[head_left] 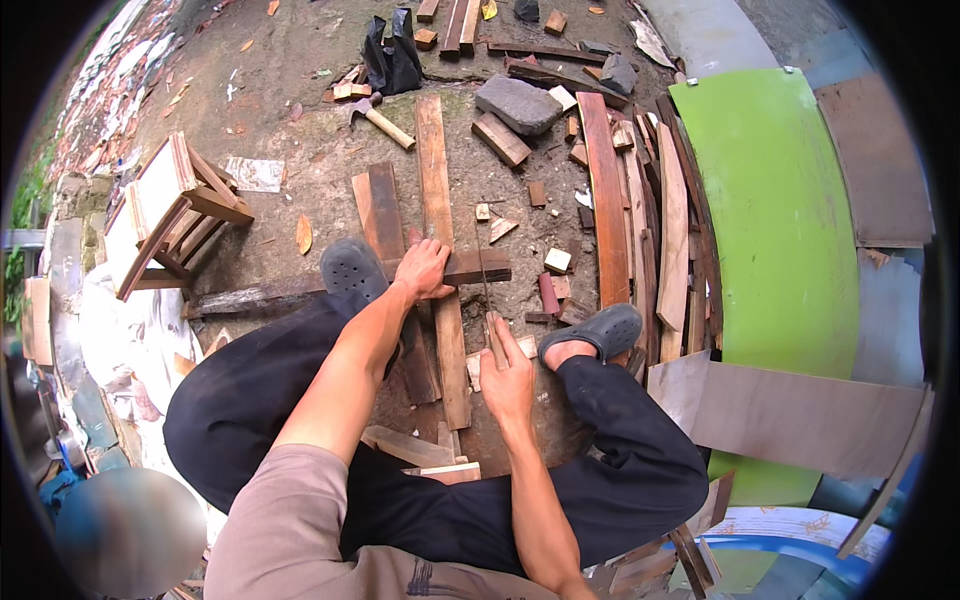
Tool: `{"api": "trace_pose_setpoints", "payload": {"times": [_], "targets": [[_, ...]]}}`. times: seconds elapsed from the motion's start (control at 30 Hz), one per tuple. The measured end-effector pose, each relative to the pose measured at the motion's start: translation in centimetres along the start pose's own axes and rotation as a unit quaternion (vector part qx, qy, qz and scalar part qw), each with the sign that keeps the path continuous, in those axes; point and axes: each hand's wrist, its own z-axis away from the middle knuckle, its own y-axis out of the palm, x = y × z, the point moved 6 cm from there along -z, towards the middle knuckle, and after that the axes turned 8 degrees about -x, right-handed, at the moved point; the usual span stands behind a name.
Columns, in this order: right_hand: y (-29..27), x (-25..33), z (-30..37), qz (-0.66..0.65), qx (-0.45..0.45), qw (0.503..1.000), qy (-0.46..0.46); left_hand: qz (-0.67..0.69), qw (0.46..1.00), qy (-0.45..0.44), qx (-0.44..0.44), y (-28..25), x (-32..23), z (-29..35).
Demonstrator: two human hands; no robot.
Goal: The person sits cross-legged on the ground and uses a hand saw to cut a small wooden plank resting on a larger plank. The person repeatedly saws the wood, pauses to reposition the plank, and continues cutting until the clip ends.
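Observation:
My left hand presses down on a short dark wooden piece, its fingers closed over it. That piece lies crosswise on a long brown plank. My right hand grips the wooden handle of a handsaw. The thin saw blade, seen edge-on, points away from me and crosses the short piece near its right end. Whether the blade has cut into the wood I cannot tell. My left foot, in a grey clog, rests beside the left hand at the wood.
A claw hammer lies beyond the planks, near a black plastic bag. A grey stone block and several offcuts are scattered ahead. Long wood strips are stacked at right beside a green sheet. A small wooden stool lies at left.

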Motion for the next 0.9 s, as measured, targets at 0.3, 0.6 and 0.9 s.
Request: {"api": "trace_pose_setpoints", "payload": {"times": [0.3, 0.6, 0.9], "targets": [[-3.3, 2.3, 4.2, 0.024, 0.003, 0.998, 0.052, -0.018, 0.991, -0.135, 0.017, -2.4, 0.3, 1.0], [-2.0, 2.6, 3.0, 0.043, -0.018, 0.998, 0.03, -0.019, 0.987, -0.059, 0.146, -2.0, 0.8, -0.5], [-4.8, 2.3, 7.8, 0.032, -0.018, 0.999, -0.017, -0.009, 0.991, -0.063, 0.12, -1.5, 1.9, -0.7]]}}
